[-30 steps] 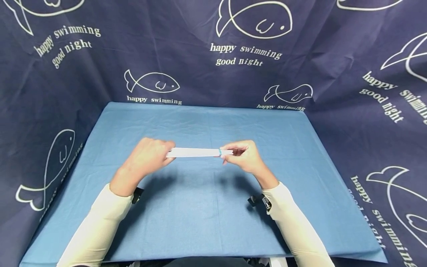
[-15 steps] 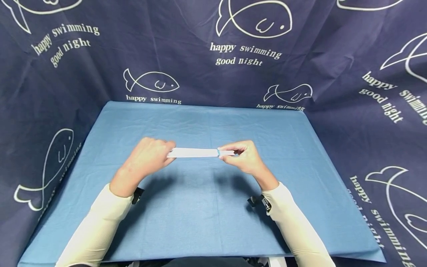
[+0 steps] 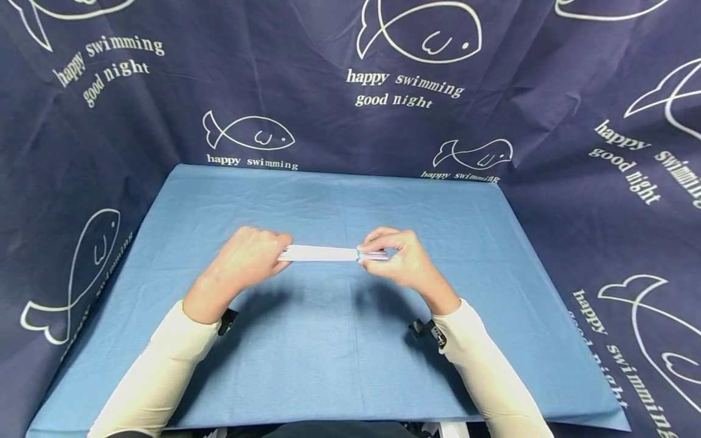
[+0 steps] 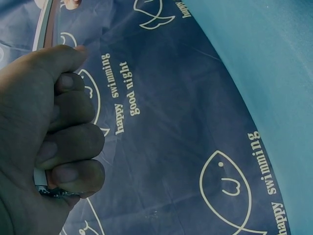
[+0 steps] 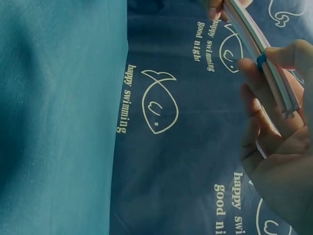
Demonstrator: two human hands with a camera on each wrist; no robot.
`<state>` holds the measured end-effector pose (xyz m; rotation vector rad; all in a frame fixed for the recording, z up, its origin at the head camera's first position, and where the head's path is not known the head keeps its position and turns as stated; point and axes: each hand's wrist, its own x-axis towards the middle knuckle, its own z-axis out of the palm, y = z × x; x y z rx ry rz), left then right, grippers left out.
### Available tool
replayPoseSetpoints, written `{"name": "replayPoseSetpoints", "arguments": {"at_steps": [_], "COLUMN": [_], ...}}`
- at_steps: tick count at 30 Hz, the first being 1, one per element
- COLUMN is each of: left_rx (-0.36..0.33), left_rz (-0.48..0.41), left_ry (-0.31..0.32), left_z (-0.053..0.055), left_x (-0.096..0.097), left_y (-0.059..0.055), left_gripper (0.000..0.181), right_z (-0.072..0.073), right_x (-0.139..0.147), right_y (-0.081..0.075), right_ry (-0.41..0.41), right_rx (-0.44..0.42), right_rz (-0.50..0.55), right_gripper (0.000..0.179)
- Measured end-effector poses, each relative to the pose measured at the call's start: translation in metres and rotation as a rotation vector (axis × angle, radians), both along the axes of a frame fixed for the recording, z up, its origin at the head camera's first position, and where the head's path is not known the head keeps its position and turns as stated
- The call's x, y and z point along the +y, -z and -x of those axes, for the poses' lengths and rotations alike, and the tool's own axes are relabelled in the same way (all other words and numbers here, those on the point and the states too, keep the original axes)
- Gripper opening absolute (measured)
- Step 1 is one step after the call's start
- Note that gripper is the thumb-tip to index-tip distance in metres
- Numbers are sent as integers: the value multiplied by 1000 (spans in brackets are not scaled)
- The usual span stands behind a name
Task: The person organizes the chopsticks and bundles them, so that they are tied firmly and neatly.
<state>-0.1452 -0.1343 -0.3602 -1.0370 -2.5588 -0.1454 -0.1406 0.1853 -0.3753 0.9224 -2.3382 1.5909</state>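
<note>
A long bundle of thin white and pinkish strips is held level above the table, between both hands. My left hand wraps its fingers round the left end; in the left wrist view those fingers are curled tightly, and a shiny silvery bit shows below the little finger. A blue elastic band circles the bundle near its right end. At that band, my right hand pinches with thumb and forefinger, while the strip ends stick out past it toward the palm.
Blue cloth covers the table under both hands. Dark navy curtains printed with fish and lettering stand behind and at both sides. Small black wrist cameras sit under the cream sleeves.
The blue band and right fingertips have shifted slightly left along the bundle, so more strip ends show past the band. The left hand keeps its grip, nearly still.
</note>
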Motion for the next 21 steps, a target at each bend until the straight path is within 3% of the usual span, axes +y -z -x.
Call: {"name": "replayPoseSetpoints", "arguments": {"at_steps": [12,21], "left_rx": [3,5], "left_rz": [-4,9], "left_ry": [1,-1], "left_z": [-1,-2], "left_x": [1,1], "left_y": [2,3], "left_gripper": [28,28], "right_z": [-5,-5], "right_x": [-5,-6], "right_y": [-5,-1], "right_ry": [-33,-49], "right_rx": [195,162], "right_rz": [-106,-121], "right_gripper": [18,16]}}
